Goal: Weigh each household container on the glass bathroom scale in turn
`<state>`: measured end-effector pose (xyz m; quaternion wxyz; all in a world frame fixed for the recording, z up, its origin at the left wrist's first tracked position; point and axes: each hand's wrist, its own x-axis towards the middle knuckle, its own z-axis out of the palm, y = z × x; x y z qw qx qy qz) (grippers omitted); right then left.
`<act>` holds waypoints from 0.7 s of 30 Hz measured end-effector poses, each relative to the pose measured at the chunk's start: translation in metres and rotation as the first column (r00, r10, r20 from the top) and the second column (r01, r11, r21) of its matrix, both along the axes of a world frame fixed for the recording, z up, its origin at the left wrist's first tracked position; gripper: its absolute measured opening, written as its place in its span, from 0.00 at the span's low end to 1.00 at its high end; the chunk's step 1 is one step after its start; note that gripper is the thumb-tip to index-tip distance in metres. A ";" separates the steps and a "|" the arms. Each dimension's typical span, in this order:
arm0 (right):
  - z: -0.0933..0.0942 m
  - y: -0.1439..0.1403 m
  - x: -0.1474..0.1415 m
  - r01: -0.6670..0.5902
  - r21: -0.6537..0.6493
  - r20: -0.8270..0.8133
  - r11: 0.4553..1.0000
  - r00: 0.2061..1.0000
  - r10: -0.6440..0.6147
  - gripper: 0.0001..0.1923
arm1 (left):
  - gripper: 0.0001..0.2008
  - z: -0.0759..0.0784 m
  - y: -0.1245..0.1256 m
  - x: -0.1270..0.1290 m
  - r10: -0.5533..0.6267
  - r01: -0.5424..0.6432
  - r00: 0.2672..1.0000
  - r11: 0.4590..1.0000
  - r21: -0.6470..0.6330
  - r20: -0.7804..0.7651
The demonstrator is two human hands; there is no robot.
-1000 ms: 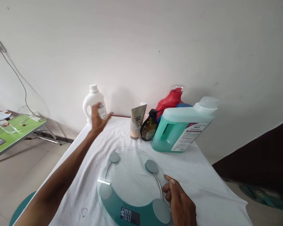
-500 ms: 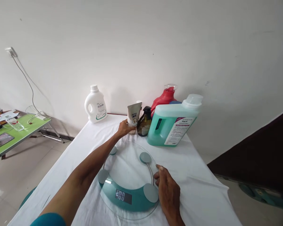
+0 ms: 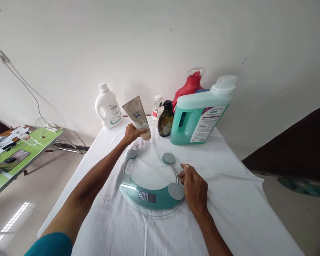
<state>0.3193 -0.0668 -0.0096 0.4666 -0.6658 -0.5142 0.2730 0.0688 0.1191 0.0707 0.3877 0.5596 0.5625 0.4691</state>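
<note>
My left hand (image 3: 133,134) grips a beige squeeze tube (image 3: 138,115) near its cap end, tilted to the left, just behind the scale. A round glass bathroom scale (image 3: 149,206) lies on the table, its display reading 0.0. At the scale's right edge, my right hand (image 3: 194,186) rests with fingers loosely bent and holding nothing; its fingertips are near the glass, and I cannot tell whether they touch it. Behind the tube stand a small clear bottle with a white cap (image 3: 155,112) and a dark brown pump bottle (image 3: 165,121).
A large green detergent jug (image 3: 188,119) stands at the back right, with a red bottle (image 3: 188,87) behind it. The white detergent bottle (image 3: 108,110) is at the back left. White cloth (image 3: 229,206) covers the table. A green side table (image 3: 40,137) holds papers.
My left hand has moved the tube left, away from the brown pump bottle, uncovering the small clear bottle. The view has shifted. My right hand stays beside the scale.
</note>
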 end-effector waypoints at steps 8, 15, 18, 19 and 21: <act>-0.003 0.001 0.000 0.007 0.005 0.033 1.000 0.999 -0.008 0.39 | 0.23 0.028 -0.114 -0.013 -0.328 0.334 0.941 0.940 0.069 -0.086; -0.001 -0.001 0.000 -0.006 -0.005 0.036 1.000 0.999 0.006 0.45 | 0.18 0.004 -0.153 -0.013 -0.346 0.353 0.925 0.935 0.020 -0.155; -0.001 -0.001 -0.001 -0.003 -0.005 0.044 1.000 0.999 0.004 0.49 | 0.18 -0.001 -0.155 -0.012 -0.330 0.338 0.926 0.941 0.016 -0.181; -0.002 -0.001 -0.001 0.001 -0.003 0.044 1.000 0.999 0.000 0.50 | 0.19 -0.002 -0.155 -0.011 -0.328 0.336 0.925 0.942 0.013 -0.190; -0.003 -0.001 -0.001 0.009 0.001 0.044 1.000 0.999 -0.009 0.51 | 0.20 -0.003 -0.157 -0.010 -0.327 0.336 0.923 0.942 0.008 -0.204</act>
